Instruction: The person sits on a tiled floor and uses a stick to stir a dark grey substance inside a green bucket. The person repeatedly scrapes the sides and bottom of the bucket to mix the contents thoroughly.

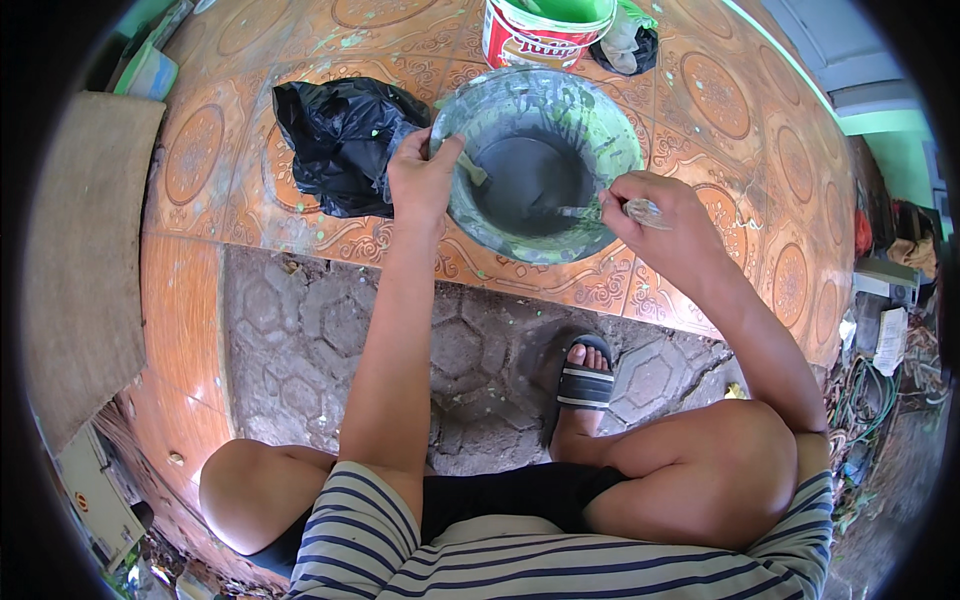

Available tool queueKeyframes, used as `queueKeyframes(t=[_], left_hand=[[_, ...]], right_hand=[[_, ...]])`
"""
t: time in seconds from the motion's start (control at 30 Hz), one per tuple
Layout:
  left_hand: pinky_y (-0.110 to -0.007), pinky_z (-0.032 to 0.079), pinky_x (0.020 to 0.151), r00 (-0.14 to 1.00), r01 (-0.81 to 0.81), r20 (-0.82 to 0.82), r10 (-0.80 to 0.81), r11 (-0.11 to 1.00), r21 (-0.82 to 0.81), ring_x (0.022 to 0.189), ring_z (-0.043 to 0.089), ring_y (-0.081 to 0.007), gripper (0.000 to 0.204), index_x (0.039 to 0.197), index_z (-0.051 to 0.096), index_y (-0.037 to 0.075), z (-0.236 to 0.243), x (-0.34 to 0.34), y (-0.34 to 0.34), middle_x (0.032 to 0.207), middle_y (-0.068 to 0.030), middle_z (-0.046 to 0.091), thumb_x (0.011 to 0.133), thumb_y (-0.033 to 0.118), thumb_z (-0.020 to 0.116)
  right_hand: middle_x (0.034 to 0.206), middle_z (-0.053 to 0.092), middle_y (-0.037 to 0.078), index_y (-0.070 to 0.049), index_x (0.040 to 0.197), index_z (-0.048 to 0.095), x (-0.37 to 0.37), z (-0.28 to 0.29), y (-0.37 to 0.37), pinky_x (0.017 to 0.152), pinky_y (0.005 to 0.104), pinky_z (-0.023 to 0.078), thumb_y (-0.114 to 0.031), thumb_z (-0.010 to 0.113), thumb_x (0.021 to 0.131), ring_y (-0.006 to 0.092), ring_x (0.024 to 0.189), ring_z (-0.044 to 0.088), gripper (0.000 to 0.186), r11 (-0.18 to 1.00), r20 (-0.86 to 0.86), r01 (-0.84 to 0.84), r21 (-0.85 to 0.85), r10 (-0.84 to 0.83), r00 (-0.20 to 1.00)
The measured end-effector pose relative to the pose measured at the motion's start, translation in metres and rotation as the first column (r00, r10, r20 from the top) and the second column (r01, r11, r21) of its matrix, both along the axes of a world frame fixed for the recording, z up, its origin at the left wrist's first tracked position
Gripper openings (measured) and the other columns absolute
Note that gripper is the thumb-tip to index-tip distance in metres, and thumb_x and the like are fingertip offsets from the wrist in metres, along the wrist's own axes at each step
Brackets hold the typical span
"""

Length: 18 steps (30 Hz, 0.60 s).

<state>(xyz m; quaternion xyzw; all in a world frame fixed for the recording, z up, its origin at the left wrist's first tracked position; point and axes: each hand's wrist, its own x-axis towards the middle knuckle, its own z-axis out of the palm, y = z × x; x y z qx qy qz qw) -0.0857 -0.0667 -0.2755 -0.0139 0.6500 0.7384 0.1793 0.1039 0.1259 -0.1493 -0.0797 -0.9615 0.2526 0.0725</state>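
Observation:
A wide round basin (620, 140), smeared with green and grey, stands on the tiled ledge. Dark grey, wet-looking mix (530, 170) covers its bottom. My left hand (425, 178) is closed on the left part of the basin's rim. Just inside, by my left thumb, a pale flat-ended piece (474, 172) lies against the wall; its kind is unclear. My right hand (655, 215) grips a thin tool with a pale handle (645, 211) at the basin's right side. The tool's far end reaches into the mix, so its full shape is hidden.
A crumpled black plastic bag (335, 150) lies left of the basin. Behind stands a red and white bucket (540, 40), green inside, beside a dark bundle (630, 45). Orange patterned tiles (715, 95) end above grey paving (480, 350). A brown board (95, 250) stands far left.

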Motion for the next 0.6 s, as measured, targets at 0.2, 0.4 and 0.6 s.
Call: queueKeyframes(t=[0.2, 0.4, 0.6], left_hand=[[-0.027, 0.053, 0.077, 1.000, -0.006, -0.020, 0.007, 1.000, 0.030, 0.085, 0.067, -0.0120, 0.033, 0.119, 0.068, -0.007, 0.011, 0.000, 0.001, 0.102, -0.0072, 0.073, 0.092, 0.010, 0.079], [-0.027, 0.052, 0.077, 0.999, -0.013, -0.034, 0.013, 1.000, -0.009, 0.084, 0.065, -0.0110, 0.034, 0.118, 0.069, -0.008, 0.006, -0.006, -0.003, 0.100, -0.0065, 0.073, 0.092, 0.012, 0.080], [-0.027, 0.051, 0.076, 0.998, -0.054, 0.038, 0.051, 0.995, 0.087, 0.083, 0.064, -0.0106, 0.033, 0.117, 0.069, -0.007, -0.006, -0.003, -0.001, 0.099, -0.0060, 0.072, 0.092, 0.011, 0.080]], right_hand=[[0.090, 0.070, 0.016, -0.002, 0.093, 0.070, 0.002, -0.001, 0.009, 0.074, 0.0464, 0.056, -0.016, 0.070, 0.095, 0.0371, 0.082, 0.070, 0.014, 0.998, -0.035, 0.018, 0.060, -0.016, 0.999], [0.091, 0.070, 0.016, -0.002, 0.095, 0.070, 0.003, -0.003, 0.007, 0.075, 0.0461, 0.056, -0.015, 0.070, 0.095, 0.0370, 0.083, 0.070, 0.013, 1.000, -0.052, -0.028, 0.004, 0.028, 0.998], [0.094, 0.071, 0.015, -0.001, 0.095, 0.069, 0.000, -0.004, 0.011, 0.077, 0.0455, 0.056, -0.015, 0.070, 0.095, 0.0368, 0.086, 0.071, 0.013, 0.999, -0.046, -0.040, -0.036, 0.039, 0.998]])
